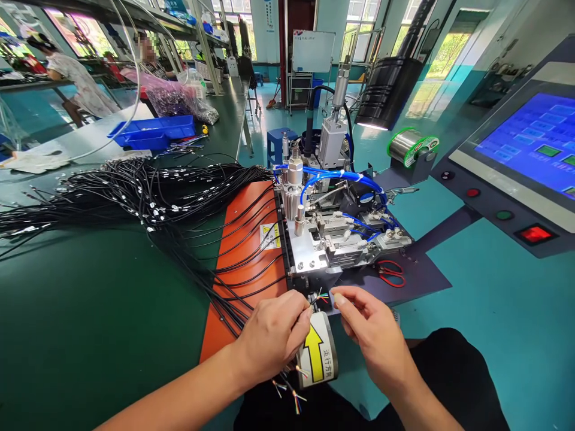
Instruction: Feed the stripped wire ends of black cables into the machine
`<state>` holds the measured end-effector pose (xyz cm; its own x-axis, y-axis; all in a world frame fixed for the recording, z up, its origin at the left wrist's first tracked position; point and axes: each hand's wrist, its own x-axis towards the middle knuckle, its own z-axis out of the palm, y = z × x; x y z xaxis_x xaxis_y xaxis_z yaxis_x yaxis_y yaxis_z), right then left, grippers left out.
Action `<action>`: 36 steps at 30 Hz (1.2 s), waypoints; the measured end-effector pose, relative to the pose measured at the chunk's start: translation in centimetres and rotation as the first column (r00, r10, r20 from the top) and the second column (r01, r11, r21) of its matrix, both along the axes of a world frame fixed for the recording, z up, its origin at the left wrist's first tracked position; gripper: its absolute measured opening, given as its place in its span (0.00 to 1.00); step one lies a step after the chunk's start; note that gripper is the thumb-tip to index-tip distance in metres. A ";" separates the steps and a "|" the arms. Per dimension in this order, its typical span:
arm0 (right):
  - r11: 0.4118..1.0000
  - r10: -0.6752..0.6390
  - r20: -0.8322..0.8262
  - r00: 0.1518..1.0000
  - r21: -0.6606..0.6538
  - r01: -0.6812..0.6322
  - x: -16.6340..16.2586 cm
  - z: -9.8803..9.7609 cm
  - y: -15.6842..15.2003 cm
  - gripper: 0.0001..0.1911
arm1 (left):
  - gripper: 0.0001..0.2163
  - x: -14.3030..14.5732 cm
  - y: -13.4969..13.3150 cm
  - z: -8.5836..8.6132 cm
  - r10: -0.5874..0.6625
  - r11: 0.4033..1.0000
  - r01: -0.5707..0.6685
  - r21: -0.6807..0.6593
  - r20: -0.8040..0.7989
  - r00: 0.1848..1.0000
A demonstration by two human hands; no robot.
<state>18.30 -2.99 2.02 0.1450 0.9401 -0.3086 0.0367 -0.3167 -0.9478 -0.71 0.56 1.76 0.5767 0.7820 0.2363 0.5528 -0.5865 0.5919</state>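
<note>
The left hand (269,335) pinched a black cable (287,311) near its stripped end, where coloured wires (320,296) fanned out. The right hand (372,329) sat just beside them, thumb and forefinger nipped narrow; whether they gripped a strand could not be told. Below lay a yellow arrow label (317,356). Just beyond stood the fixture (327,236), with an orange plate (251,251) and a cable bundle (135,191) across the bench (90,311).

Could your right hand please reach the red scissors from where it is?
Probably yes: the red scissors lie flat just beyond the right hand with nothing between, though its fingers are busy at the cable end.
</note>
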 end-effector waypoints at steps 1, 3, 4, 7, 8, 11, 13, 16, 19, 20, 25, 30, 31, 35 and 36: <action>0.998 0.032 -0.137 0.990 -0.045 -0.038 0.2 0.1 0.4 0.19 | 0.10 0.0 0.0 0.0 0.000 1.000 0.000 -0.002 -0.002 1.000; 0.990 0.080 -0.346 0.935 -0.079 -0.114 0.2 0.2 0.9 0.18 | 0.10 0.0 0.0 0.0 -0.003 1.000 0.003 -0.007 -0.004 1.000; 0.987 0.094 -0.403 0.910 -0.079 -0.138 0.1 0.2 1.1 0.17 | 0.10 0.0 0.0 0.0 -0.006 1.000 0.006 -0.008 -0.005 1.000; 0.986 0.116 -0.464 0.878 -0.056 -0.160 -0.2 0.2 1.3 0.14 | 0.10 0.0 0.1 0.0 -0.013 1.000 0.013 -0.009 -0.011 1.000; 0.986 0.118 -0.470 0.875 -0.051 -0.160 -0.3 0.2 1.3 0.14 | 0.10 0.0 0.1 0.0 -0.015 1.000 0.015 -0.008 -0.013 1.000; 0.985 0.123 -0.469 0.874 -0.047 -0.164 -0.3 0.1 1.3 0.12 | 0.10 0.0 0.1 0.0 -0.018 1.000 0.018 -0.010 -0.016 1.000; 0.984 0.137 -0.453 0.881 -0.044 -0.175 -0.2 0.0 1.4 0.12 | 0.10 0.0 0.1 0.0 -0.016 1.000 0.016 -0.002 -0.017 1.000; 0.981 0.156 -0.404 0.901 -0.044 -0.189 -0.1 -0.2 1.6 0.13 | 0.10 0.0 0.1 -0.1 -0.014 1.000 0.015 0.013 -0.015 1.000; 0.980 0.162 -0.344 0.925 -0.055 -0.192 0.0 -0.4 1.6 0.15 | 0.10 0.0 0.1 -0.2 -0.012 1.000 0.012 0.011 -0.006 1.000; 0.980 0.165 -0.324 0.931 -0.054 -0.192 0.0 -0.4 1.6 0.16 | 0.10 -0.1 0.1 -0.2 -0.012 1.000 0.012 0.010 -0.003 1.000; 0.976 0.209 -0.181 0.961 -0.018 -0.216 0.2 -0.3 1.8 0.17 | 0.11 0.0 0.1 -0.1 -0.006 1.000 0.006 0.025 -0.014 1.000; 0.939 0.216 0.411 0.886 0.163 -0.305 -0.2 0.5 1.3 0.14 | 0.11 0.0 0.0 -0.3 -0.022 0.996 0.026 0.085 -0.053 0.998; 0.914 0.186 0.543 0.819 0.211 -0.347 -0.3 0.6 1.2 0.14 | 0.11 0.0 -0.1 -0.4 -0.032 0.994 0.038 0.106 -0.062 0.998; 0.877 0.159 0.694 0.702 0.228 -0.424 -0.3 0.7 0.9 0.14 | 0.12 -0.1 -0.2 -0.6 -0.046 0.989 0.057 0.134 -0.081 0.996; 0.895 0.196 0.633 0.749 0.197 -0.401 0.1 0.6 1.0 0.14 | 0.12 -0.1 -0.2 -0.5 -0.045 0.990 0.055 0.126 -0.078 0.996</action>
